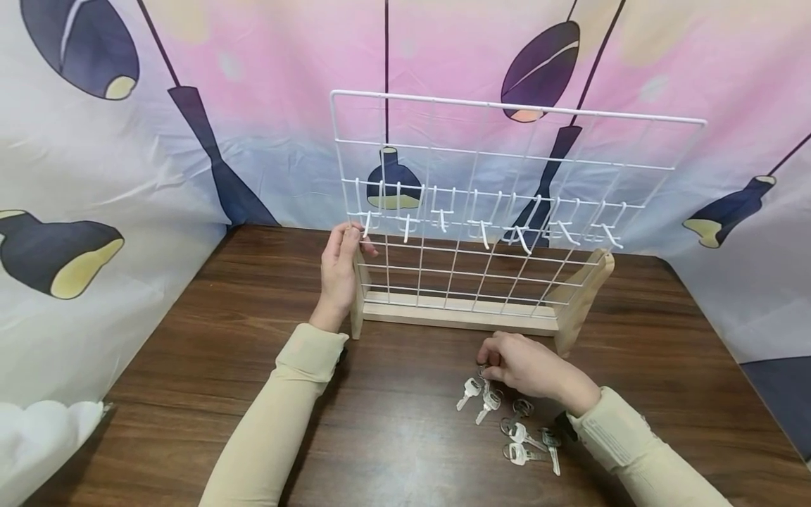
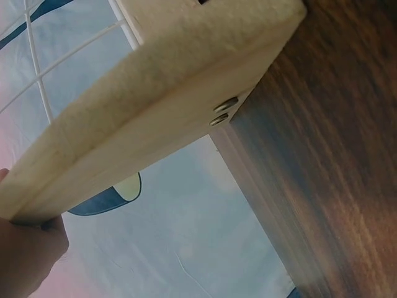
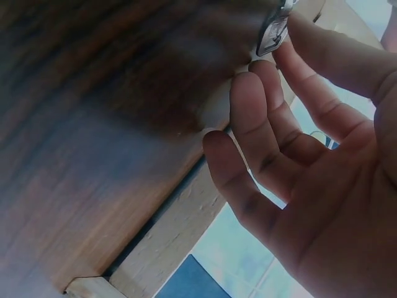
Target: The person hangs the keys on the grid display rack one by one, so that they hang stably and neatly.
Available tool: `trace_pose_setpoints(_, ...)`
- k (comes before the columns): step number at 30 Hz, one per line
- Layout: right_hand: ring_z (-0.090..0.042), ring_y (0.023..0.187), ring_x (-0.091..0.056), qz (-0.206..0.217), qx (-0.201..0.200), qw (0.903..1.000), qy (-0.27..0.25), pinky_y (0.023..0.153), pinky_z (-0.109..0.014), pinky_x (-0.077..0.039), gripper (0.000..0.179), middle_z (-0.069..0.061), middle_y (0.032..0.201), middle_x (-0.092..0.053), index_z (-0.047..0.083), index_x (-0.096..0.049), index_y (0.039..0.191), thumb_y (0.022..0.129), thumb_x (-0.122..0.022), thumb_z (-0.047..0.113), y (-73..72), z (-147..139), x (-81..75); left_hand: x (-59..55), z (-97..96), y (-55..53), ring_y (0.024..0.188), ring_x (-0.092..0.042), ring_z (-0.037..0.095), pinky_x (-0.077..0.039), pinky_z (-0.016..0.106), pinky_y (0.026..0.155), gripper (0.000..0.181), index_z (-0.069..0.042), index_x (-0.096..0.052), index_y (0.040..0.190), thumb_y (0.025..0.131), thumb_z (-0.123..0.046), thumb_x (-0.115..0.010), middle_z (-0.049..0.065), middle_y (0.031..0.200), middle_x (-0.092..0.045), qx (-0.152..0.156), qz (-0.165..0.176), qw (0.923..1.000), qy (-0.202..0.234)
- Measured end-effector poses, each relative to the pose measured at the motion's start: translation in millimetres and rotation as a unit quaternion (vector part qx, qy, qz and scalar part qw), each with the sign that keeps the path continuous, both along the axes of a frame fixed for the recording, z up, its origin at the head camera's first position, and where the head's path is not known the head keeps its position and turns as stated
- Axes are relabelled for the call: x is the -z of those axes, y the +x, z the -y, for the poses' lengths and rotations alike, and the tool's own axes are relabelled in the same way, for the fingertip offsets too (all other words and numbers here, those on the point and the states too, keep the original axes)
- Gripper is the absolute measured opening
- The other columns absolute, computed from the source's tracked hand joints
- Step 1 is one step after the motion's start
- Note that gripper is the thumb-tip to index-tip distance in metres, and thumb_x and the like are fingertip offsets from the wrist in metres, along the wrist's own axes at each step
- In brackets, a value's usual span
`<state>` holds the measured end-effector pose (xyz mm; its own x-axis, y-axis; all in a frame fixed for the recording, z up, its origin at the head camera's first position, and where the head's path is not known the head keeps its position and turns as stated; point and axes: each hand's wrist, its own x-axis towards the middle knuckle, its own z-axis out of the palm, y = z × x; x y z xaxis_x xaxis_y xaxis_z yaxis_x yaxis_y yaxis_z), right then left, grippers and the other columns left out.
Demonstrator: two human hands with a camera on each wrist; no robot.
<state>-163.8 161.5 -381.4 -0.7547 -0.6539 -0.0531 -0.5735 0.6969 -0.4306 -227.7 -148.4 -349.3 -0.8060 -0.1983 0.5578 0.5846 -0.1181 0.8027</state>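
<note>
A white wire grid rack (image 1: 443,308) with wooden side supports stands on the table. My left hand (image 1: 340,267) grips the upper part of its left wooden support (image 2: 142,118), thumb and fingers on either side. In front of the rack, my right hand (image 1: 522,364) pinches a key ring between thumb and index finger. Two silver keys (image 1: 490,406) are at this ring, just below the fingertips; whether they touch the table I cannot tell. The right wrist view shows part of a key (image 3: 273,36) at the fingertips, with the other fingers loosely bent.
Several more silver keys (image 1: 518,454) with rings lie on the table right of and nearer than the held ones. Several white hooks (image 1: 484,234) hang in a row across the grid. Behind the wooden table (image 1: 209,394) is a fabric backdrop (image 1: 279,162) with printed lamps.
</note>
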Motion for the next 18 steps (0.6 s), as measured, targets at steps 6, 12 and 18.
trace_pose_setpoints(6,-0.001,0.064,-0.049,-0.013,-0.002,0.9999,0.004,0.060,-0.025,-0.043,0.011,0.013,0.074,-0.053,0.017,-0.064,0.090,0.086,-0.074,0.016,-1.0,-0.8,0.1,-0.6,-0.2,1.3,0.075,-0.059,0.021,-0.048,0.030,0.079,0.018,-0.006,-0.054,0.106,0.103,-0.020,-0.042,0.020,0.080,-0.053,0.002,-0.008,1.0000,-0.003)
trace_pose_setpoints(12,-0.001,0.065,-0.048,-0.011,-0.003,0.9998,0.016,0.061,-0.025,-0.042,0.017,0.013,0.076,-0.052,0.017,-0.064,0.094,0.084,-0.077,0.020,0.1,0.0,-0.9,-1.1,-0.3,2.7,0.075,-0.058,0.023,-0.048,0.031,0.078,0.015,-0.010,-0.054,0.106,0.104,-0.019,-0.042,0.014,0.079,-0.054,0.002,-0.007,1.0000,-0.002)
trace_pose_setpoints(18,-0.002,0.065,-0.047,-0.026,-0.013,0.9992,0.029,0.060,-0.025,-0.041,0.015,0.012,0.078,-0.049,0.018,-0.064,0.094,0.085,-0.076,0.017,2.1,1.4,-1.6,-1.0,-0.7,2.2,0.077,-0.058,0.026,-0.048,0.037,0.080,0.023,0.003,-0.051,0.109,0.103,-0.017,-0.043,0.014,0.079,-0.055,0.006,-0.008,0.9999,0.006)
